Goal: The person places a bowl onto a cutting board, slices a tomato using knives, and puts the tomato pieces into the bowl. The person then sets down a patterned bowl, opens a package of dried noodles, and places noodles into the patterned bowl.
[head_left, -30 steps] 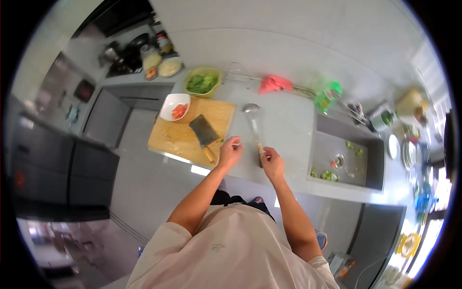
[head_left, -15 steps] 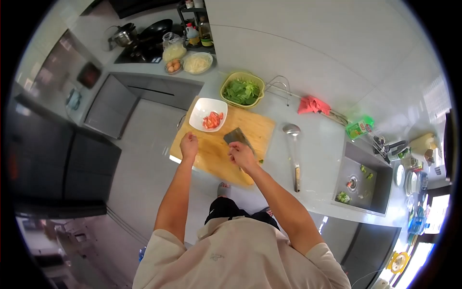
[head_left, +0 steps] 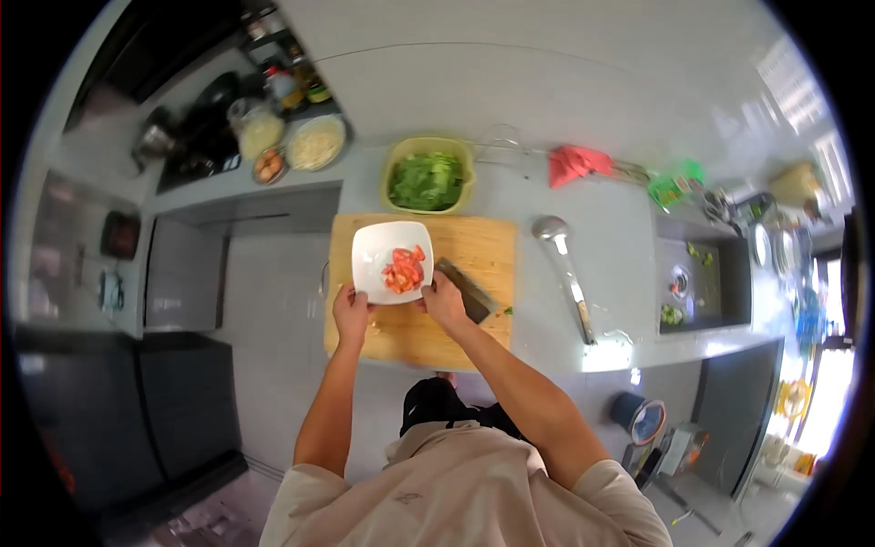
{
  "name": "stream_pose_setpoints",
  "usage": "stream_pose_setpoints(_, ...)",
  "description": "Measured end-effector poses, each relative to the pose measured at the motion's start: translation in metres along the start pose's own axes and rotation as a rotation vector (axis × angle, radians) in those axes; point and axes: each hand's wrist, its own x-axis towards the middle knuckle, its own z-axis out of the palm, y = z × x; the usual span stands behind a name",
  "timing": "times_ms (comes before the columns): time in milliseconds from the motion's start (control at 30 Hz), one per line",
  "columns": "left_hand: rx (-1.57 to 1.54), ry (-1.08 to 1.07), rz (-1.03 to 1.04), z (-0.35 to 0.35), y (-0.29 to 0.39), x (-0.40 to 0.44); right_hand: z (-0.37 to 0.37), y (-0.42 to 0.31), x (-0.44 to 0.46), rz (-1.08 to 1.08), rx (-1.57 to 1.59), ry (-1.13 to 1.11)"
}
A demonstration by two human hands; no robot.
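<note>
Both hands grip a white square bowl (head_left: 372, 260) by its near corners. My left hand (head_left: 351, 313) is closed on the left corner, my right hand (head_left: 444, 303) on the right one. Chopped red pieces that look like tomato (head_left: 404, 270) lie in the bowl, toward its right side. Below is a wooden cutting board (head_left: 410, 337). A cleaver (head_left: 471, 294) rests on the board just right of my right hand, its handle hidden. Behind the board stands a yellow-green basket (head_left: 389, 193) of leafy greens (head_left: 427, 181).
A ladle (head_left: 568, 269) lies right of the board, with the sink (head_left: 694, 314) beyond it. A red cloth (head_left: 578, 165) and green bottle (head_left: 675, 185) are along the wall. Eggs (head_left: 269, 166) and a plate of pale shreds (head_left: 315, 143) sit back left near the stove.
My right hand has let go of the cleaver, which now lies on the board. Both hands have taken hold of the bowl. The view has shifted.
</note>
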Motion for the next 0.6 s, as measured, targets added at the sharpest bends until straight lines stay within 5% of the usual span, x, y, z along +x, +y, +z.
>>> stream_pose_setpoints(133, -0.058, -0.126, 0.05, 0.055, -0.006, -0.054, -0.078, 0.02, -0.059, -0.152, -0.226, 0.186)
stream_pose_setpoints(200, -0.034, -0.211, 0.035, 0.106, 0.0, -0.086, -0.13, 0.028, -0.098, -0.035, 0.039, 0.216)
stream_pose_setpoints(600, 0.091, -0.852, 0.017, 0.494, 0.015, -0.323, -0.491, 0.115, -0.342, -0.064, 0.291, 0.863)
